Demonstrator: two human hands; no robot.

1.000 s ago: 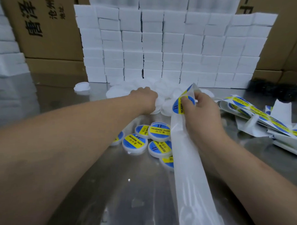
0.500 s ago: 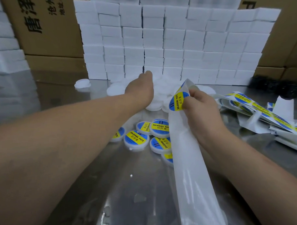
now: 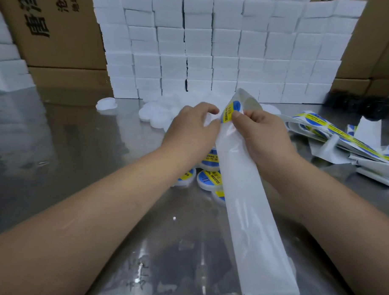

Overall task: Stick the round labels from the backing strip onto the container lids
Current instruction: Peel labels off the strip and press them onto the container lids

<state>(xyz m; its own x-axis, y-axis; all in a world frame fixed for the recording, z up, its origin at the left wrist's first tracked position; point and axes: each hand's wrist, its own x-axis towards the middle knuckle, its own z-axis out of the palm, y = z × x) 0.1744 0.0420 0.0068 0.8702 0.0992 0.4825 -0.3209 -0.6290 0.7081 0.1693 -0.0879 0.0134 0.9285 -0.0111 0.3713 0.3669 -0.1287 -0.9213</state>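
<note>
My right hand (image 3: pixel 263 136) pinches the top of a long white backing strip (image 3: pixel 251 211) that runs down toward me. A round blue and yellow label (image 3: pixel 231 110) sits at the strip's upper end, partly lifted. My left hand (image 3: pixel 192 127) holds a plain white lid (image 3: pixel 209 119) in curled fingers, right beside the label. A heap of unlabelled white lids (image 3: pixel 159 112) lies behind my hands. Several labelled lids (image 3: pixel 208 178) lie on the steel table under my wrists, partly hidden by the strip.
A wall of stacked white boxes (image 3: pixel 214 48) stands at the back, with brown cartons (image 3: pixel 50 27) on both sides. Loose strips of unused labels (image 3: pixel 335 132) trail at the right. One stray white lid (image 3: pixel 105 103) lies at the back left. The steel table (image 3: pixel 79 143) reflects light.
My left hand drew back from the heap of white lids with one lid in its fingers and came up against the label. My right hand kept its hold on the strip.
</note>
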